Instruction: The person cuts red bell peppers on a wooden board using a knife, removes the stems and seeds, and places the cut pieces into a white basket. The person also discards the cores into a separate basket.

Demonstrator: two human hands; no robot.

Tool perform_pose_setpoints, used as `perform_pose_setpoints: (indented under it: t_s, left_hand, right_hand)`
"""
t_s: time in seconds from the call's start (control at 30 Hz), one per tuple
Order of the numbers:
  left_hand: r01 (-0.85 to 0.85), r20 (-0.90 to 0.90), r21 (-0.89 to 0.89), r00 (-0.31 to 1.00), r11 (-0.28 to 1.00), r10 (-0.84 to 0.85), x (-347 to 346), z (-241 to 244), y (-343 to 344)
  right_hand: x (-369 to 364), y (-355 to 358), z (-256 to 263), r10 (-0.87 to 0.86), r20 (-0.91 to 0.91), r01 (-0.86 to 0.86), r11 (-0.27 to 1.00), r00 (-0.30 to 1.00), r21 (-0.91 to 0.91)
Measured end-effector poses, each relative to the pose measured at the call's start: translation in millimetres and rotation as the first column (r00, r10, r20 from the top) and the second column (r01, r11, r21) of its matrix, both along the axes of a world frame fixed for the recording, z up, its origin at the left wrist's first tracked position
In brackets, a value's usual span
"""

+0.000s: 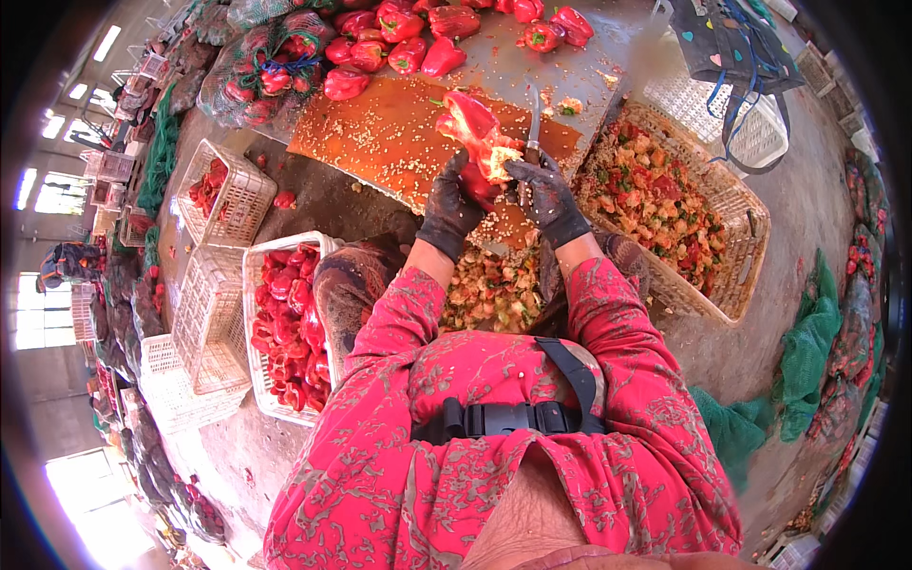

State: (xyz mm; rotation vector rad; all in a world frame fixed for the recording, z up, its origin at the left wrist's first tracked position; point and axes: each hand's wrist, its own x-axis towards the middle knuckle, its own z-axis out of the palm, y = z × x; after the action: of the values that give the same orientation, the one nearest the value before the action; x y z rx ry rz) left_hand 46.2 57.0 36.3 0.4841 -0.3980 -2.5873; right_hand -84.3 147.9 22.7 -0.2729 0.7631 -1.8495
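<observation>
My left hand (454, 203), in a dark work glove, holds a red bell pepper (474, 121) that is split open. The pepper's pale, seedy core (502, 160) shows between my hands. My right hand (547, 196), gloved too, grips a knife (534, 117) by its dark handle, with the curved blade pointing away from me. Its thumb is at the core; whether it also pinches the core is unclear. Beneath both hands lies an orange-brown board (356, 135) strewn with seeds. Whole red bell peppers (407, 53) are heaped beyond it on the metal table (491, 60).
To my left stands a white crate (251, 342) of cut red peppers, near stacked crates (206, 313). A crate (741, 235) of cores and scraps is at my right. More scraps (491, 288) lie between my knees. A filled mesh sack (249, 78) rests on the table's left.
</observation>
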Motion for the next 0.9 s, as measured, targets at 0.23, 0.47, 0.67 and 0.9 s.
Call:
perform_pose_setpoints:
  t_s: [0.23, 0.47, 0.67, 0.9]
  left_hand:
    - [0.165, -0.024, -0.227, 0.984, 0.960, -0.175, -3.0, -9.1, -22.4]
    - [-0.197, -0.016, -0.465, 0.977, 0.863, 0.214, 0.8, -20.9, -22.5]
    - [-0.469, -0.067, -0.521, 0.855, 0.713, 0.514, -6.6, -26.7, -15.9]
    - [-0.250, 0.031, -0.807, 0.886, 0.535, 0.462, 14.0, 52.5, -38.9]
  right_hand:
    - [-1.1, -3.4, 3.7, 0.188, -0.126, -0.171, 0.977, 0.974, 0.131]
    - [-2.7, -1.8, 14.9, 0.261, -0.179, -0.226, 0.955, 0.948, 0.194]
    - [-16.4, -15.0, -25.9, 0.001, -0.947, 0.210, 0.975, 0.322, 0.073]
    - [-34.9, -7.3, -21.0, 0.158, -0.937, 0.429, 0.856, 0.311, 0.287]
